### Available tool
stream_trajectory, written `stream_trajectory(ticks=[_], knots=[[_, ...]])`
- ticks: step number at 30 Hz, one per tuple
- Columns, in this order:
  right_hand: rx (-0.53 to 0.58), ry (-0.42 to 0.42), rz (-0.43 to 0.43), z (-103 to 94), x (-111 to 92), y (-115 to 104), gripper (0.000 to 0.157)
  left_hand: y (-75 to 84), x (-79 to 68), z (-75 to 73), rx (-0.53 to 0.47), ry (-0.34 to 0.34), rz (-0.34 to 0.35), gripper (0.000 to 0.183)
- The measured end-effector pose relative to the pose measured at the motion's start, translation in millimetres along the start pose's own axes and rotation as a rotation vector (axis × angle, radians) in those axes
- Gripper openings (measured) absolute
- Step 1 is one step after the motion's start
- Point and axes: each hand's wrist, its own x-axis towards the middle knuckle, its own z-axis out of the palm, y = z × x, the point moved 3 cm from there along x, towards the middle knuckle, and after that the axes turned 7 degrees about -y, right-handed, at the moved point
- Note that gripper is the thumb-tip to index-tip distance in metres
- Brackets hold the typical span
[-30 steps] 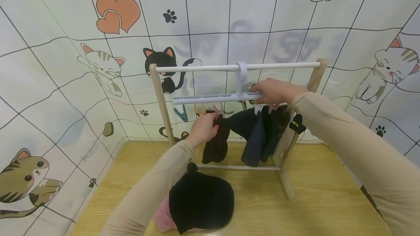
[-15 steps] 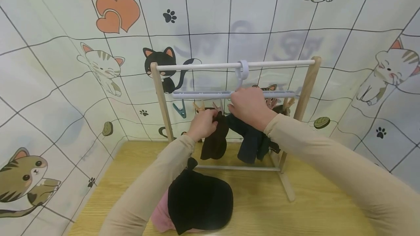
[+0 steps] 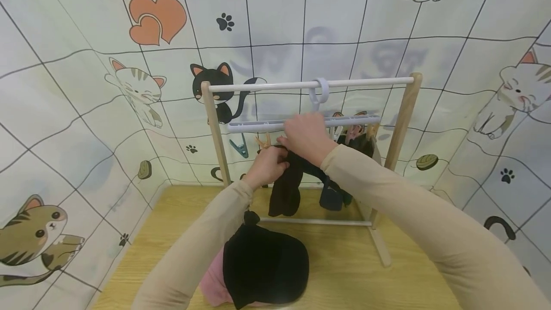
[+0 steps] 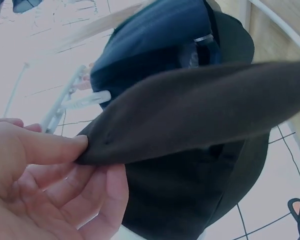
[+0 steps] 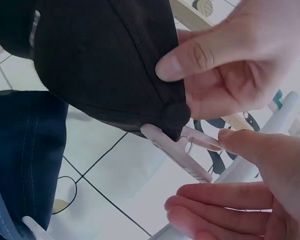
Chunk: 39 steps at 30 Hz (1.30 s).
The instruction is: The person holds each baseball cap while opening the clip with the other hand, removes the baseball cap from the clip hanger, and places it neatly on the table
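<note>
My left hand (image 3: 268, 164) pinches a dark brown baseball cap (image 3: 286, 188) between thumb and fingers. Its brim (image 4: 190, 110) stretches across the left wrist view. A pale pink clothes peg (image 5: 177, 152) bites the cap near its top button (image 5: 176, 115). The peg hangs from a white clip hanger (image 3: 254, 127). Over the hanger's middle is my right hand (image 3: 307, 133). In the right wrist view its thumb lies at the end of one peg handle, with the fingers extended below and apart from the thumb.
The hanger's hook (image 3: 319, 92) loops over the top rod (image 3: 370, 82) of a wooden-ended rack. Left of the cap dangle a teal peg (image 3: 239, 146) and an orange peg (image 3: 263, 141). A navy cap (image 3: 331, 197) hangs to the right. A black cap (image 3: 267, 267) lies on pink cloth (image 3: 213, 281) on the table.
My right hand has moved left along the hanger, from its right half to the peg at the brown cap. The hanger has swung a little. The left hand keeps its grip on the cap.
</note>
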Motion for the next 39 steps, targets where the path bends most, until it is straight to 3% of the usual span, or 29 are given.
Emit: stream_trajectory(ticks=[6, 9, 14, 22, 25, 33, 39], knots=[[0.060, -0.046, 0.017, -7.3, 5.6, 1.6, 0.042, -0.4, -5.5, -4.8, -0.089, -0.048, 0.002, 0.010], [0.109, -0.084, 0.023, -11.4, 7.6, 0.8, 0.039, 2.1, -9.7, -8.1, -0.095, -0.072, 0.014, 0.003], [0.171, -0.136, 0.035, -13.2, 9.5, -0.4, 0.037, 5.2, -14.6, -10.4, -0.100, -0.090, 0.057, 0.017], [0.225, -0.093, 0.061, -9.5, 6.8, -1.5, 0.040, 4.0, -17.9, -11.6, -0.097, -0.069, 0.025, 0.003], [0.230, -0.081, 0.072, -7.3, 6.3, -1.7, 0.040, 3.9, -18.4, -11.4, -0.096, -0.054, 0.021, 0.006], [0.253, -0.104, 0.099, -4.9, 6.0, 2.2, 0.032, 1.9, -22.5, -0.6, -0.084, -0.058, 0.037, 0.003], [0.245, -0.126, 0.098, -4.5, 3.9, 5.3, 0.031, -0.3, -33.1, 12.0, -0.127, -0.085, 0.005, 0.018]])
